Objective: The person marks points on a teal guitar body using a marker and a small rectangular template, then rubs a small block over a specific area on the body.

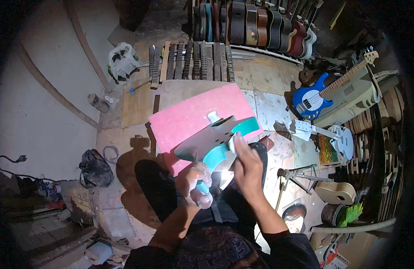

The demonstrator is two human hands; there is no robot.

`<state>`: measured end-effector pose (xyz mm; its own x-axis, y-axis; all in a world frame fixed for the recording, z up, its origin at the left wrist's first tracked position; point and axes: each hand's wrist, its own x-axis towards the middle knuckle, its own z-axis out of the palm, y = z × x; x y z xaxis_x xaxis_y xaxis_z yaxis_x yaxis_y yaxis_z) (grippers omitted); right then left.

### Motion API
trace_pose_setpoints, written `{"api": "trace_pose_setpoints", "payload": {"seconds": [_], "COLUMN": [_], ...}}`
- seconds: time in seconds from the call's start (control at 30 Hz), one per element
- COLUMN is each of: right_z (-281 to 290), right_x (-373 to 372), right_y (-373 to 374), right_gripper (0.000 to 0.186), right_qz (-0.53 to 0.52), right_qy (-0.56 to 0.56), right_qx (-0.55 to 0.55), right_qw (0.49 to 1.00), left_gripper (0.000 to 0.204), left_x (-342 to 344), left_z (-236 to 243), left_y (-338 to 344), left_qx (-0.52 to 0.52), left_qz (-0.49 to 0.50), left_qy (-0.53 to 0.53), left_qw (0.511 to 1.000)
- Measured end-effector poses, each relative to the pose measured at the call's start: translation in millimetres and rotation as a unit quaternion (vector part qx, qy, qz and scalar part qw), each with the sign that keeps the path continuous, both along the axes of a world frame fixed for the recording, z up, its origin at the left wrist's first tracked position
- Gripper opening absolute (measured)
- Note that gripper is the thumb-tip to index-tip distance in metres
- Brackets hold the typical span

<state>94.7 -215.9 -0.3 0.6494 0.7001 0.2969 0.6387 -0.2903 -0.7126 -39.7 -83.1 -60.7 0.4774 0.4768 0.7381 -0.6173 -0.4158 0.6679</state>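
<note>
A teal electric guitar body (214, 157) with a few dark holes is tilted on edge over a pink foam board (189, 114) across my lap. My left hand (193, 181) is closed round its near end, where a teal tip shows between the fingers. On the right, my right hand (249, 170) is closed with its fingertips at the body's curved cutaway edge. A small pale pad (232, 145) shows at those fingers; its exact kind is unclear. Behind the body, a small white block (213, 117) lies on the board.
A row of guitar necks (191, 60) lies ahead, with several guitar bodies (260, 27) racked beyond. To the right are a blue bass guitar (311, 99), a white guitar (341, 141), a stand (289, 177) and an unpainted body (334, 193). A black bag (96, 169) sits left.
</note>
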Motion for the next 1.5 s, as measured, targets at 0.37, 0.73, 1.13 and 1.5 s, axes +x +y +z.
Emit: {"api": "trace_pose_setpoints", "payload": {"seconds": [0.37, 0.73, 1.13, 1.5], "right_z": [-9, 3, 4, 8], "right_x": [17, 15, 14, 26], "right_y": [-1, 2, -8, 10], "right_gripper": [0.058, 0.058, 0.059, 0.06], "right_qz": [-0.008, -0.007, 0.014, 0.007], "right_qy": [0.024, 0.099, 0.077, 0.007], "right_qx": [-0.006, -0.05, -0.041, -0.043], "right_qw": [1.0, 0.994, 0.996, 0.999], "left_gripper": [0.065, 0.066, 0.071, 0.072], "left_x": [15, 3, 4, 7], "left_z": [28, 27, 28, 29], "left_y": [-24, -18, -21, -19], "left_qx": [-0.03, -0.007, -0.026, -0.034], "left_qz": [0.12, 0.142, 0.1, 0.093], "left_qy": [-0.007, -0.012, -0.004, 0.002], "left_qw": [0.992, 0.99, 0.995, 0.995]}}
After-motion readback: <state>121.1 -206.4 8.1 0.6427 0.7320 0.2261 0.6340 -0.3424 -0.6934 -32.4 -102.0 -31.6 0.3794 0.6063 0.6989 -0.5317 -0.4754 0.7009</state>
